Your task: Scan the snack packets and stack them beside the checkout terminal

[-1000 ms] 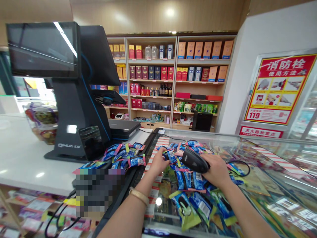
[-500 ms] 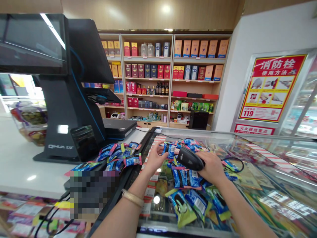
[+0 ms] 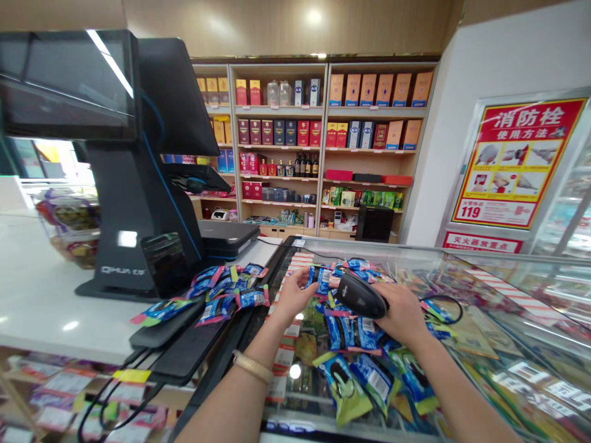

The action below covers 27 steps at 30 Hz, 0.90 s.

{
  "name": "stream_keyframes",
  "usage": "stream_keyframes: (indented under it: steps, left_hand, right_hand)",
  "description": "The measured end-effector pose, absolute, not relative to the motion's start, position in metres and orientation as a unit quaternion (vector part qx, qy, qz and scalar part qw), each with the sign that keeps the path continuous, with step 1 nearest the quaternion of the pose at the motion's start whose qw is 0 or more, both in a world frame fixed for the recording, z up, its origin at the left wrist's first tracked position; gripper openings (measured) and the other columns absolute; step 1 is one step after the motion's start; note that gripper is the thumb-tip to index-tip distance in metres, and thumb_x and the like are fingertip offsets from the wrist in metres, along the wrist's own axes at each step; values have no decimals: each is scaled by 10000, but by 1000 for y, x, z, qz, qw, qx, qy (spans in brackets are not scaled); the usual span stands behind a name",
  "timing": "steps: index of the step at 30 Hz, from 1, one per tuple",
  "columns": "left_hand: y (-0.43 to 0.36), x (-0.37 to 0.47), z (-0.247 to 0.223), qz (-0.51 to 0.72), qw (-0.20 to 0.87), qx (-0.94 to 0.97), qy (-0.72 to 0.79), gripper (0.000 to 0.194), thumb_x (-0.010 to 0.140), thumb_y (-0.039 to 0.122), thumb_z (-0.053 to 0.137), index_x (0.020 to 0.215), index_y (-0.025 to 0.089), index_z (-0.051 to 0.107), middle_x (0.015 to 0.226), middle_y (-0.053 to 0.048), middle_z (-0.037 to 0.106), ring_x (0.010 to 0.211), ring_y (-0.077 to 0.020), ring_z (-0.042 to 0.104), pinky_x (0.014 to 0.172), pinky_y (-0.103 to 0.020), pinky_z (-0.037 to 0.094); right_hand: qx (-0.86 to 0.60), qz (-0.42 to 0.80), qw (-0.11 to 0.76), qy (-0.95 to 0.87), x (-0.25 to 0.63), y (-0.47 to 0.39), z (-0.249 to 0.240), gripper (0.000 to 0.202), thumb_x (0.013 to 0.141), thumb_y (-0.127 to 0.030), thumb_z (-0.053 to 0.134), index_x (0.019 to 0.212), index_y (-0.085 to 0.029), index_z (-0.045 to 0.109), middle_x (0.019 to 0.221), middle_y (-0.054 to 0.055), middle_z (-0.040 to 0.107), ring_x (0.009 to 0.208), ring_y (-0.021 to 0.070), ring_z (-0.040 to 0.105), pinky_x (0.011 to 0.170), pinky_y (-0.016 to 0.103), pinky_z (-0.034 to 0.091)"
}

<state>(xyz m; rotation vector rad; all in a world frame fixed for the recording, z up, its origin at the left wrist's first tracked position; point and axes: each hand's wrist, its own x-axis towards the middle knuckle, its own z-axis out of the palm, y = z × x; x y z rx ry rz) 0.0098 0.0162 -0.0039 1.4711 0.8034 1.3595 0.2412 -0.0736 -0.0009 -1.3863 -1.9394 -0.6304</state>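
Note:
A small blue snack packet (image 3: 319,278) is held between the thumb and fingers of my left hand (image 3: 297,298), its barcode side showing. My right hand (image 3: 402,312) is wrapped round a black barcode scanner (image 3: 359,295), whose head points left toward that packet. Beneath both hands, several more blue packets (image 3: 353,332) with pink edges lie on the glass-topped case. Larger blue and lime-green packets (image 3: 344,384) rest nearer to me. The scanner's handle is mostly hidden by my right hand.
Left of the glass case (image 3: 305,418), a pile of similar packets (image 3: 226,286) lies by the black register stand (image 3: 138,209). Flat black devices (image 3: 189,351) with cables sit at the counter edge. A black cable loop (image 3: 455,307) is at right. Shelves of boxes (image 3: 286,132) stand behind.
The whole view has shifted slightly, so things appear a little further right. Both hands keep the same hold on the packet and the scanner.

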Motion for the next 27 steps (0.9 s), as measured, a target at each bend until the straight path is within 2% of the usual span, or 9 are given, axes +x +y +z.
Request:
stream_keyframes:
  steps: [3,7,9,13,18,21,24,27]
  left_hand:
    - [18,8,-3,581,511,550,313,314,614,177,770,902,138,651,880,-71,705,804,-166,661,785,-288,523]
    - [26,-7,8,680,544,362,333,355,705,242,742,1001,189,554,793,-13,659,614,-117,645,619,-261,545]
    - [31,-20,16,735,526,268,334,304,752,216,701,992,210,515,776,16,623,593,-98,641,619,-254,551]
    - [42,-46,27,824,455,147,305,219,785,106,623,917,219,490,816,29,590,706,-91,662,711,-253,556]
    - [49,-59,27,844,442,117,281,165,796,67,578,837,196,485,912,-12,599,946,-100,651,823,-225,529]
    - [47,-56,26,837,456,127,273,171,784,76,600,879,189,514,1092,-66,605,1002,-139,648,835,-266,542]
    - [43,-50,25,832,467,151,258,244,779,93,621,976,202,527,1296,-97,536,1040,-166,641,849,-294,546]
    - [40,-46,24,818,480,187,257,282,778,128,637,1027,204,530,1320,-116,535,1014,-180,653,832,-310,548]
  right_hand:
    - [-524,-249,332,-743,244,-73,-3,297,674,-192,521,923,-219,680,906,56,730,810,228,660,693,320,439]
    - [-509,-269,335,-746,248,-72,-6,303,668,-187,507,916,-222,678,913,57,733,808,230,668,685,320,455]
    - [-500,-281,334,-748,249,-71,-6,314,665,-184,504,923,-225,678,911,54,735,819,231,672,685,318,462]
    - [-491,-294,329,-751,251,-70,-8,296,684,-196,511,925,-224,680,902,52,736,821,234,677,691,319,474]
    - [-490,-303,330,-748,256,-68,-12,281,692,-219,530,931,-214,677,929,66,734,844,247,679,700,332,487]
    - [-498,-302,329,-743,259,-67,-13,289,691,-220,531,940,-214,676,947,68,734,854,248,680,709,337,492]
    - [-502,-307,331,-738,260,-67,-14,278,699,-242,540,937,-216,681,934,69,736,843,249,681,708,341,496]
    - [-505,-309,333,-734,259,-67,-13,291,687,-238,538,936,-212,688,923,75,737,827,249,681,706,345,496]
